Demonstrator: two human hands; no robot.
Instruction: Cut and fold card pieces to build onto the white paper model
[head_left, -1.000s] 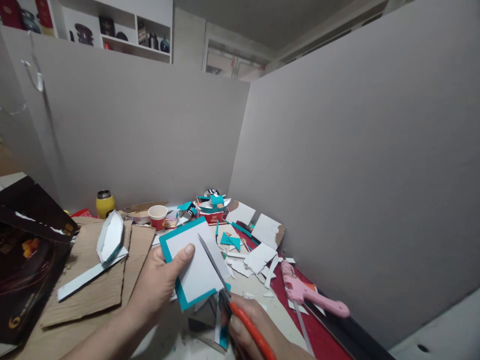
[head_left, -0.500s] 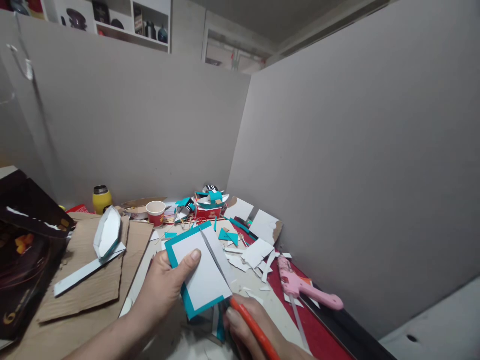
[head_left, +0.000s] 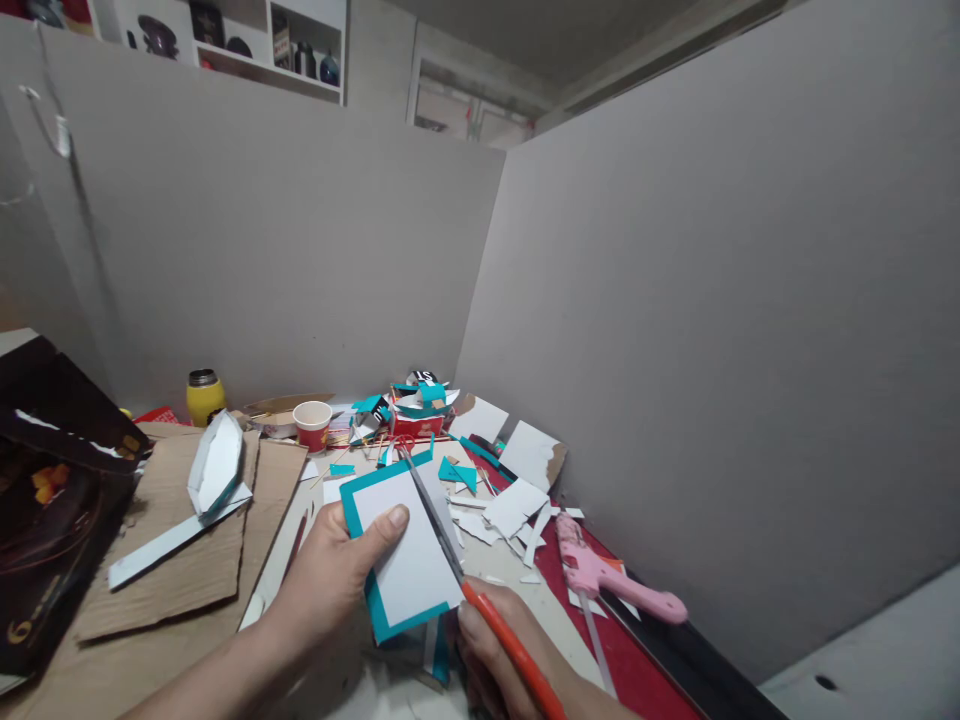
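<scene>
My left hand (head_left: 330,580) holds a white card with a teal border (head_left: 401,550), thumb pressed on its face. My right hand (head_left: 499,665), low at the frame's bottom edge, grips orange-handled scissors (head_left: 480,610). Their blades run up along the card's right side, reaching nearly to its far edge. A narrow strip of the card (head_left: 439,495) lies on the right of the blades.
Cardboard sheets (head_left: 180,555) with a white folded paper shape (head_left: 216,465) lie left. A pink glue gun (head_left: 607,580) rests on a red mat at the right. A paper cup (head_left: 313,424), yellow bottle (head_left: 204,396) and paper scraps (head_left: 510,505) sit behind. Grey partition walls enclose the desk.
The scissor blades have advanced farther along the card's right side toward its far edge. The card and my left hand have shifted slightly right.
</scene>
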